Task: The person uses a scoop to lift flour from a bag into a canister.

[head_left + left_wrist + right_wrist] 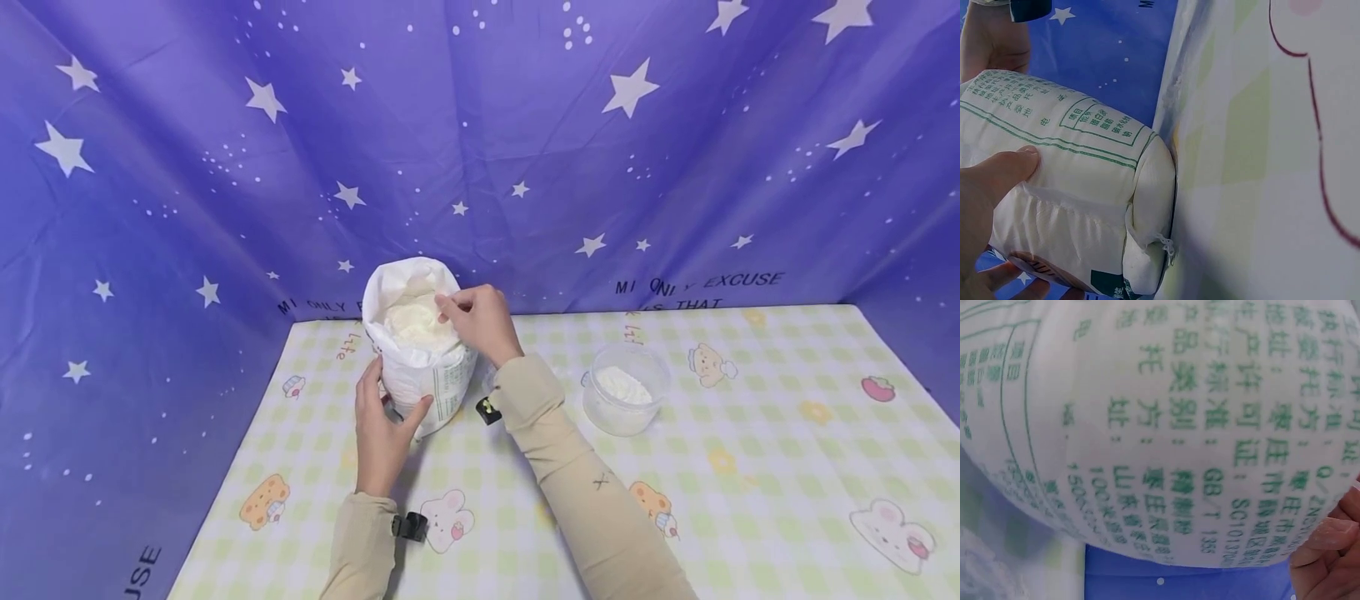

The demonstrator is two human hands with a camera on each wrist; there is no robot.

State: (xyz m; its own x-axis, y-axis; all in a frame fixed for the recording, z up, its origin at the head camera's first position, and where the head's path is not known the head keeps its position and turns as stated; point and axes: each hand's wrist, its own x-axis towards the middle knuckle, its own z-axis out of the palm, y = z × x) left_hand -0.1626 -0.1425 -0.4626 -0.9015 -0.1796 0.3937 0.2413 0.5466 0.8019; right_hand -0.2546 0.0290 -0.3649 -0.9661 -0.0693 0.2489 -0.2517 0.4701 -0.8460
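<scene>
2 containers of powder are seen. The first, a tall, soft white bag printed in green (427, 375), is stood on a green-and-white checked tablecloth with cartoon prints (787, 467), near its far edge. Its mouth is spread wide, the wall rising higher at the back, and a broad heap of fine cream-coloured powder (415, 325) is held inside, below the back rim.

The bag is gripped low on its left side by the left hand (384, 429), thumb laid across the front and fingers bent round the far side. At the right of the mouth, the right hand (483, 321) is raised over the rim with its fingers curled and the thumb drawn in toward the forefinger; whether anything is pinched there cannot be told.

The second container, a round, clear plastic tub (622, 421), is set to the right of the bag, well apart from it and left uncovered; a small mound of white powder (624, 386) is contained in it, with bare wall above. Both wrists are banded with small black devices (411, 527). Behind the tablecloth, a blue-violet curtain with white stars (420, 125) is hung.
</scene>
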